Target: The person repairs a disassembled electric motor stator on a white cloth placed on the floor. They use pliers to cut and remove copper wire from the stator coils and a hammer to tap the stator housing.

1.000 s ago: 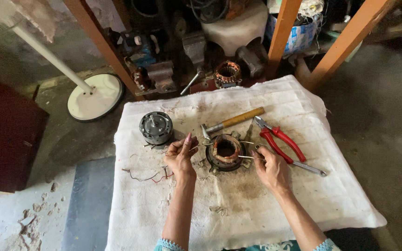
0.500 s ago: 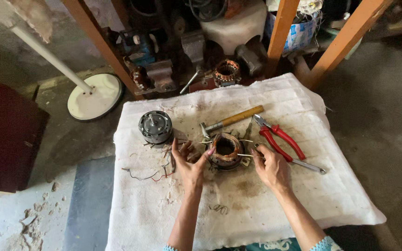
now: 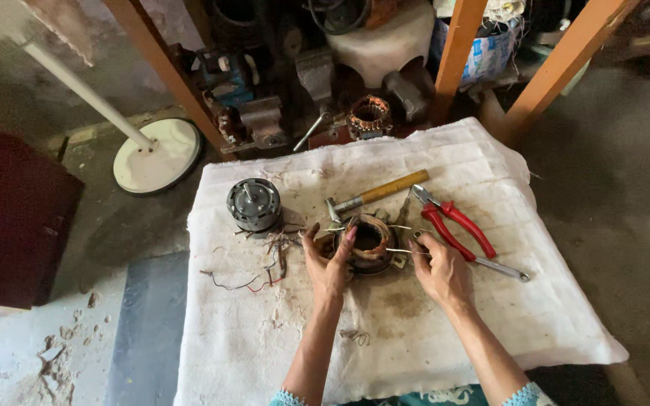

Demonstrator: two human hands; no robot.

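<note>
Head view looks down on a white cloth (image 3: 445, 331) spread over the floor. At its middle sits one round stator (image 3: 368, 242), a rusty ring wound with copper wire. The left hand (image 3: 329, 263) cups the stator's left side, fingers curled against its rim in a loose grasp. The right hand (image 3: 440, 269) lies just beside the stator on its right, fingertips pinching a thin wire (image 3: 400, 250) that runs from the ring; that grip is clenched on the wire.

One grey motor (image 3: 253, 204) stands upright at the cloth's upper left, well apart from both hands. Loose thin wires (image 3: 253, 278) trail on the cloth between the motor and the left hand. One hammer (image 3: 376, 193) with a wooden handle lies just above the stator. One pair of red-handled pliers (image 3: 453, 225) lies to the right of it, and one metal wrench (image 3: 499, 268) lies beside the right hand. Beyond the cloth, a second copper-wound stator (image 3: 369, 116) rests among dark machine parts.
</note>
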